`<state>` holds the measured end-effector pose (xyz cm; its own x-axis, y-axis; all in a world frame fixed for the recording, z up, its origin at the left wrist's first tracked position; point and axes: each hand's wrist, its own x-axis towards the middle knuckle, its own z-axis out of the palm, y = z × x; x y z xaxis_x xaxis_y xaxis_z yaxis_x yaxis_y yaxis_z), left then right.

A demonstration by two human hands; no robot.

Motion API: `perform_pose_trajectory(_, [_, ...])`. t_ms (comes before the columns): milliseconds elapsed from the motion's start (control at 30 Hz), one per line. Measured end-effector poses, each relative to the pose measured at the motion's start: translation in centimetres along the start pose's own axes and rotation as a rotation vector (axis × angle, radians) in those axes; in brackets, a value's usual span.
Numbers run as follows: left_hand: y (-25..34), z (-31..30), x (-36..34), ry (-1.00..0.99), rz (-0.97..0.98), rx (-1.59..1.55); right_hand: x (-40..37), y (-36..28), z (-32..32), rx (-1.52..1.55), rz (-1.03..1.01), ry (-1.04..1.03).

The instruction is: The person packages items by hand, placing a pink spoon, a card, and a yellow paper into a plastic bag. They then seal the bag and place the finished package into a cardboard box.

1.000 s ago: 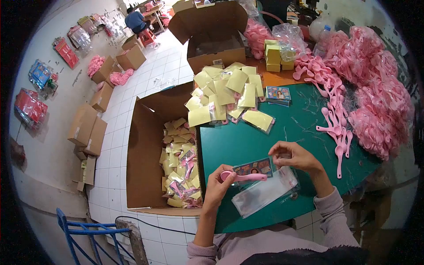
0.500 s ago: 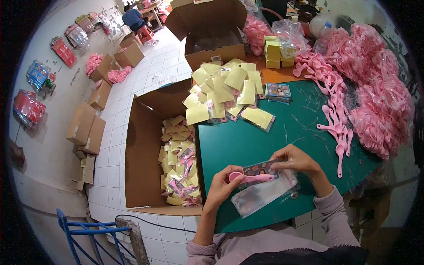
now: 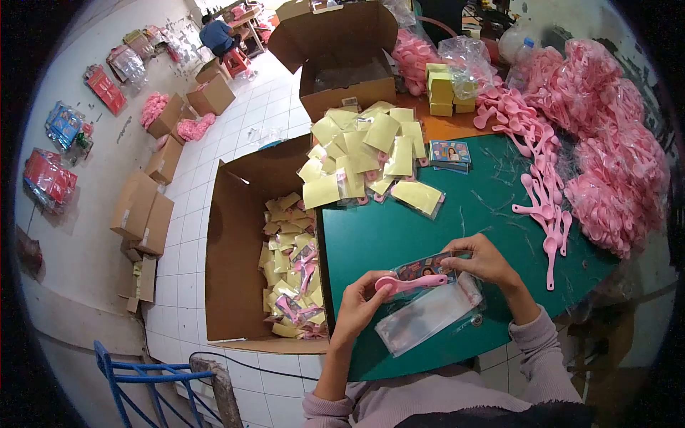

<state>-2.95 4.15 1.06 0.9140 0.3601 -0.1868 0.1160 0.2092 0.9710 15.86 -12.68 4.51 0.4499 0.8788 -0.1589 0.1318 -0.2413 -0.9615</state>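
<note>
My left hand (image 3: 357, 305) is closed on a pink measuring spoon (image 3: 415, 284), thumb on the bowl end, its handle pointing right. Just behind the spoon is a dark printed card (image 3: 421, 269) with a small picture, apparently inside a clear sleeve. My right hand (image 3: 486, 261) pinches the card's right end between thumb and fingers. Below both hands, a pile of clear plastic bags (image 3: 422, 324) lies on the green table (image 3: 385, 235). Whether the left fingers also grip the card is hidden.
Left of the table stands a large carton (image 3: 246, 250) with packed spoons and cards. Yellow-backed packets (image 3: 357, 146) pile up at the table's far left, beside printed cards (image 3: 449, 154). Loose pink spoons (image 3: 546, 192) lie right, before bulging bags (image 3: 606, 157). A person (image 3: 216, 36) sits far back.
The whole view has shifted slightly. Both hands keep their grips, and the spoon and card sit slightly farther right in the picture.
</note>
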Motion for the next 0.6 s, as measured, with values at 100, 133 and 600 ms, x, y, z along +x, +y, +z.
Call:
perform_pose_trajectory(100, [-0.3, 0.0, 0.1, -0.008, 0.057, 0.078, -0.1, 0.0, 0.4, -0.014, -0.148, -0.041])
perform_pose_trajectory(133, [-0.4, 0.0, 0.1, -0.039, 0.041, 0.057, -0.1, 0.2, 0.3, -0.013, -0.146, -0.041])
perform_pose_trajectory(600, [-0.1, 1.1, -0.1, -0.008, -0.002, 0.045, -0.6, -0.1, 0.9, -0.092, -0.072, 0.079])
